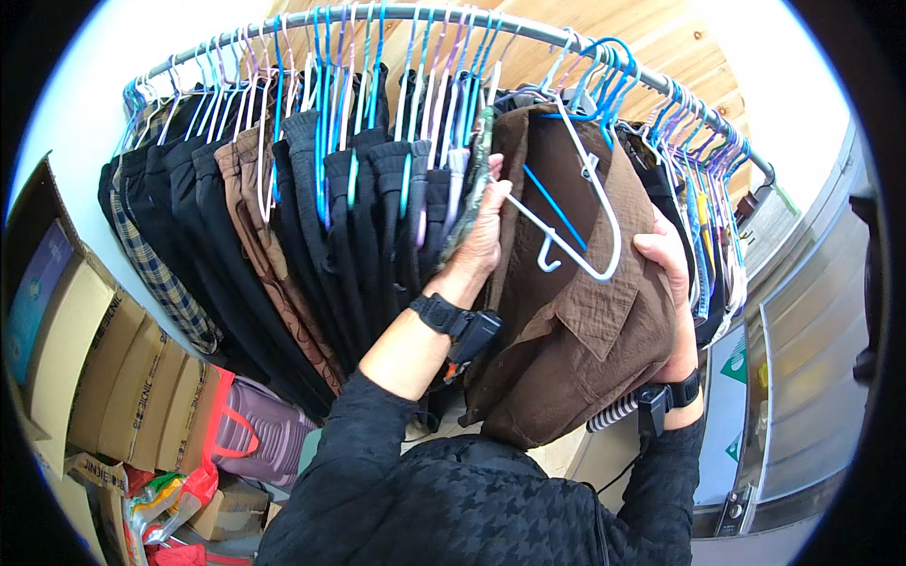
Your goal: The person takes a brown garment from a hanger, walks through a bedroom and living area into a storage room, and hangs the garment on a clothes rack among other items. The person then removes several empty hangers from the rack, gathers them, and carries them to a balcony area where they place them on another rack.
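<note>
A brown collared garment (559, 339) hangs in front of me below the metal clothes rail (538, 27), with a blue hanger (555, 205) showing inside it. My left hand (492, 212) is at its left edge, with its fingers around one end of a white hanger (601, 212) that overlaps the garment's opening. My right hand (665, 255) grips the garment's right side near the collar, thumb in front and most fingers hidden behind the cloth. A camouflage-patterned garment (471, 205) hangs just left of my left hand.
Dark trousers (304, 205) on many hangers fill the rail's left part; more clothes (701, 233) hang at its right. Cardboard boxes (120, 382), a red bag (219, 417) and a purple suitcase (262, 431) stand at lower left. A metal-framed glass panel (807, 354) is at right.
</note>
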Motion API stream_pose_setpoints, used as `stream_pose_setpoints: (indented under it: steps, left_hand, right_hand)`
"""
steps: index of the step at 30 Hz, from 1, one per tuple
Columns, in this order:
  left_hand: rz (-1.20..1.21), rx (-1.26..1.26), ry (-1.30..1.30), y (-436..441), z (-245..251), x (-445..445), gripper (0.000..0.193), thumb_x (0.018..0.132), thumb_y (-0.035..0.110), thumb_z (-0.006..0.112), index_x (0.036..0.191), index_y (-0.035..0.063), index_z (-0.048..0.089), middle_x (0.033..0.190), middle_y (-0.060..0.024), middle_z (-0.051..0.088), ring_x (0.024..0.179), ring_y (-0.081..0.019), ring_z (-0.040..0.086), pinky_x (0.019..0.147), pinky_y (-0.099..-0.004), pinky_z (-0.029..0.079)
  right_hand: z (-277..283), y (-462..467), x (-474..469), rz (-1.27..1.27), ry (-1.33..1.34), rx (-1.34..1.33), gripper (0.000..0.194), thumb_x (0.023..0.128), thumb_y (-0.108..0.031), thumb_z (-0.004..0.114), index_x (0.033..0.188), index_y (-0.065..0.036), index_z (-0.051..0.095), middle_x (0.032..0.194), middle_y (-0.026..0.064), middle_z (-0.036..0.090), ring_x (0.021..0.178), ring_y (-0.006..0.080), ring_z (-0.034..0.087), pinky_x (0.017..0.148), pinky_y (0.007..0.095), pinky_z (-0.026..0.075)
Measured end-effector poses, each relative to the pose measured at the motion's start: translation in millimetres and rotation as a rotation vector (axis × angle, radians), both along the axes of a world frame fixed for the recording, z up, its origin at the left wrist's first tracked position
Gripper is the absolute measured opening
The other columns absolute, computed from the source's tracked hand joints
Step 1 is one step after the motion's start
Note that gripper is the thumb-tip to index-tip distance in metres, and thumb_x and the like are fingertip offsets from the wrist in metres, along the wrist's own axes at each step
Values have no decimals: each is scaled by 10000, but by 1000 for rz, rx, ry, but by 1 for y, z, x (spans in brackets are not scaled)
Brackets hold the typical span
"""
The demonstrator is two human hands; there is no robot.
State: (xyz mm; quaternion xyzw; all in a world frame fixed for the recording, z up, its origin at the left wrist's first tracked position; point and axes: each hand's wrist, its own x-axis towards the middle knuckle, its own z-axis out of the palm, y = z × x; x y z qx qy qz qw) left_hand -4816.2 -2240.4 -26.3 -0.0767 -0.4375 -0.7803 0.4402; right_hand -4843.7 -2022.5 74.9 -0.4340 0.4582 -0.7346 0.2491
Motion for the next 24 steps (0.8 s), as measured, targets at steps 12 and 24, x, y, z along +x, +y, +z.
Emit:
stream_pose_setpoints:
  steps: [12,24]
  left_hand:
    - [53,-52,2,-14,4,20,408,877,257,553,1267,148,499,1343,-30,458,1281,-155,364,1030,-379,243]
    - [-30,-111,-120,-13,-3,19,337,908,247,566,1212,106,544,1175,14,534,1039,-66,473,877,-248,356]
  right_hand:
    - [32,-39,10,-61,161,25,474,782,-101,606,1230,31,525,1110,87,621,974,144,588,877,272,449]
    - [0,-88,-49,-170,197,242,224,925,-178,560,1060,-1,589,934,61,667,795,101,636,723,250,511]
